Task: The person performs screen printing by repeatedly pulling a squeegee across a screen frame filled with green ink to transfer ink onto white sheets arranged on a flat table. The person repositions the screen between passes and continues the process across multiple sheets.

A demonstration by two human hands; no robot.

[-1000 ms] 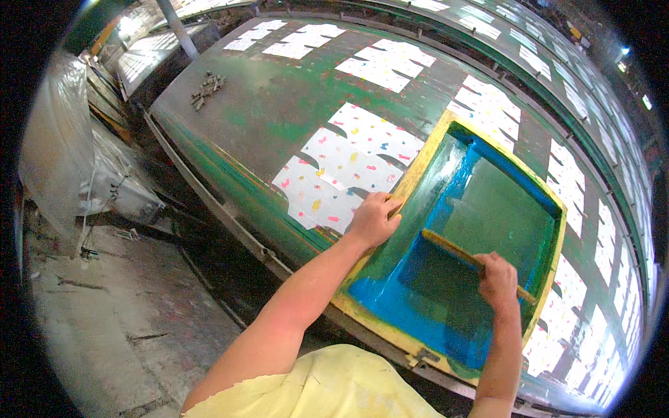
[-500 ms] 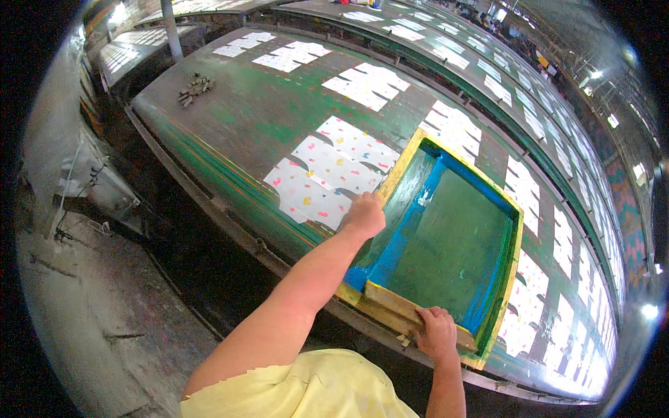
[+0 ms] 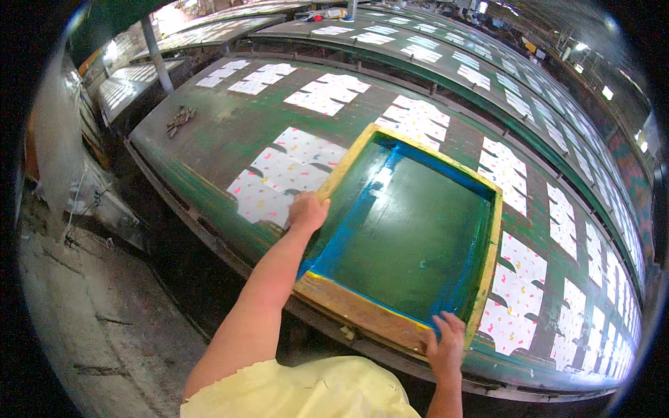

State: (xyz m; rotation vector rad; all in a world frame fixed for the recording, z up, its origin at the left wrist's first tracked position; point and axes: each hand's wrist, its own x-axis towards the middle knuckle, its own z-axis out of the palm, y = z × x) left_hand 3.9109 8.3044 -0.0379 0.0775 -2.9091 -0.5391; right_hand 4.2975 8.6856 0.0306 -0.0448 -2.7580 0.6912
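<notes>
A screen printing frame [image 3: 498, 209] with yellow wooden sides, green mesh and blue-smeared inner borders lies on the long green table. My left hand [image 3: 308, 212] is closed round its left side. At the near right corner, my right hand [image 3: 446, 341] has its fingers bent over the near side, the thumb a little apart; its grip underneath is hidden. Left of the frame, white cut fabric pieces [image 3: 300, 164] with small coloured prints lie flat, close to my left hand. More printed pieces [image 3: 516, 292] lie just beyond the frame's right side.
Rows of printed fabric pieces [image 3: 327, 94] continue along the table. A small dark clump [image 3: 182, 121] sits near its far left end. Other long tables [image 3: 425, 59] stand behind. A metal post [image 3: 157, 56] rises at the far left, and concrete floor [image 3: 104, 299] runs along the left.
The view has shifted, and the frame and fabric appear farther left. My right hand has slid right along the frame's near side toward the corner. My left hand keeps its hold.
</notes>
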